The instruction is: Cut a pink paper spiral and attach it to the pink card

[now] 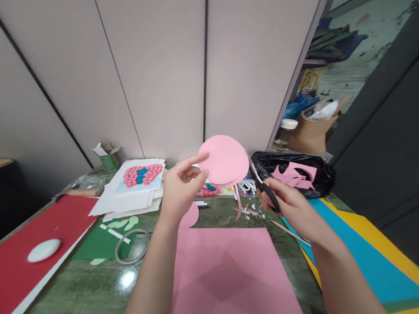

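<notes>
Between the thumb and fingers of my left hand is a round piece of pink paper, gripped at its left edge and raised above the table. Black-handled scissors are in my right hand, their blades beside the right edge of the circle. A thin curled pink strip hangs below the circle. Under my arms lies a large pink sheet. Another pink rounded piece rests behind it, partly hidden by my left wrist.
A black plastic bag with pink offcuts sits at the back right. Blue and yellow sheets lie right, near a pencil. Left are a tape roll, green paper, a red board and white papers.
</notes>
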A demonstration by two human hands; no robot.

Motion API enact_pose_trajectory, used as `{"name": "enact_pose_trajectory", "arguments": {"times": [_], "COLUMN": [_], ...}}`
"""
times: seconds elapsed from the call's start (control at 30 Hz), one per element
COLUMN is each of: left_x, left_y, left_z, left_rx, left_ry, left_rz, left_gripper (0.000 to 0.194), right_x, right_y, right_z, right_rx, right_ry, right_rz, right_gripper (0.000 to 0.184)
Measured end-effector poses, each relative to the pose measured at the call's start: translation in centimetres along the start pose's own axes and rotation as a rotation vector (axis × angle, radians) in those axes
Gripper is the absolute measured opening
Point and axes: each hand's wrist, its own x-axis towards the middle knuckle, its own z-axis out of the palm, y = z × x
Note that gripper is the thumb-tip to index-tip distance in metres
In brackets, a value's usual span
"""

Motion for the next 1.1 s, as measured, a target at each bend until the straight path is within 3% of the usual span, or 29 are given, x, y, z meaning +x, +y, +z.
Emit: {"name": "enact_pose_trajectory", "arguments": {"times": [0.77,1.1], "left_x": [0.0,0.1], "left_y": [-0.2,-0.4], "left_z": [-0.1,-0.2], "left_rx": [-0.019,0.008], "left_ry": [0.012,0.026], "left_rz": [0.002,0.003], "left_gripper": [0.034,0.033], "right_x": [0.1,-0.4], "right_y": [0.0,0.7], "right_z": [-0.3,-3.5], "right_rx": [-0.016,-0.060], "right_ry": [0.013,0.050], "right_rz": [-0.010,0.064], "right_gripper": [0.020,0.023]}}
